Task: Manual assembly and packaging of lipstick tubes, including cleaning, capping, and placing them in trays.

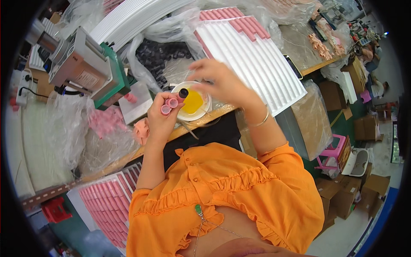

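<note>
My left hand [159, 119] is closed around several short pink tubes [166, 110], their round ends facing up. A small black cylindrical piece [183, 93] sits at the end of one of them. Just beyond is a white bowl [207, 112] with yellow liquid [192, 102] in it. Over the bowl's right side hovers my right hand [220, 81], fingers bent and smeared by motion; a dark spot shows by its fingertips, but whether it holds anything is unclear. Behind the bowl, a heap of small black pieces [158, 55] lies in clear plastic.
To the left stands a green and grey press [85, 68]. A white ridged tray [252, 60] with rows of pink tubes [244, 25] lies at the right. Another stack of pink tubes [105, 205] is below the table edge [205, 119]. A pink stool [332, 150] and cardboard boxes [342, 197] stand on the right.
</note>
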The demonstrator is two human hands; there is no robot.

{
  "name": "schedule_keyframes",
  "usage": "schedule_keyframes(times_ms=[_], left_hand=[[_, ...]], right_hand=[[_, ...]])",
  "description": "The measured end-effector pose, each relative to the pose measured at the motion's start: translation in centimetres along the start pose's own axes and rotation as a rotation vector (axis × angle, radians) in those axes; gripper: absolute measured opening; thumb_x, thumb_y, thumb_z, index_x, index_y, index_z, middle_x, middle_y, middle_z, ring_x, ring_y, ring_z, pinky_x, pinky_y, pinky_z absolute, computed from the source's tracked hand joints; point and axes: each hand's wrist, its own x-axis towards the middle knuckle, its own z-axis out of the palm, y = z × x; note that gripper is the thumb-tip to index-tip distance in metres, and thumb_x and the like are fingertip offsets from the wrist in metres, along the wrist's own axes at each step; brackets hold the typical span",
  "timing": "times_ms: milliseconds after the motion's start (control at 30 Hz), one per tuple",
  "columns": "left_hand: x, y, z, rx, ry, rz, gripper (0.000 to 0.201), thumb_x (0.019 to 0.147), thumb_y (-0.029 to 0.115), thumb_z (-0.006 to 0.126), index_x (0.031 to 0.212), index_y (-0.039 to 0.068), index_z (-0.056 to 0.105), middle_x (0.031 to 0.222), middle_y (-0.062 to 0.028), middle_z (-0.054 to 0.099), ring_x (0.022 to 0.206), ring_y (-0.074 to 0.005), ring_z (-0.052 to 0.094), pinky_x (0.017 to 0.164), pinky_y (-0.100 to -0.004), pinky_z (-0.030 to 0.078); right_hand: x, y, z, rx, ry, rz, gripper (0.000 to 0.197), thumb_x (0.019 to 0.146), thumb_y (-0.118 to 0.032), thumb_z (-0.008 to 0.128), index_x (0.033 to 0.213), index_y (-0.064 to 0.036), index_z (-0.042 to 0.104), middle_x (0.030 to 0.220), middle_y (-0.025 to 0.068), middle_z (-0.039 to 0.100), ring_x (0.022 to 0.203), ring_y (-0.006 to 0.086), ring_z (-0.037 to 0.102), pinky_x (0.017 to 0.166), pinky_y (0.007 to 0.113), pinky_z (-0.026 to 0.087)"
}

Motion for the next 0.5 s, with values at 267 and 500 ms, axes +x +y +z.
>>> schedule_keyframes(times_ms=[267,500], left_hand=[[0.0,-0.9,-3.2,0.008,0.063,-0.083,0.027,0.078,-0.011,0.069,0.094,0.003,0.053,0.101,-0.0065,0.066,0.090,-0.0114,0.061,0.082,-0.0240,0.049],[0.2,-0.7,-5.5,0.164,0.170,-0.046,0.020,0.080,-0.006,0.069,0.093,0.004,0.056,0.098,-0.0099,0.071,0.090,-0.0171,0.067,0.080,-0.0278,0.051]], right_hand=[[-2.1,23.9,-8.5,-0.779,0.494,0.801,0.038,0.075,-0.034,0.078,0.100,-0.0068,0.067,0.103,0.0200,0.067,0.097,0.0378,0.063,0.083,0.046,0.051],[-2.0,22.2,-10.7,-0.606,0.458,0.678,0.029,0.084,-0.031,0.072,0.099,-0.0066,0.067,0.092,0.0113,0.071,0.082,0.0289,0.067,0.074,0.040,0.051]])
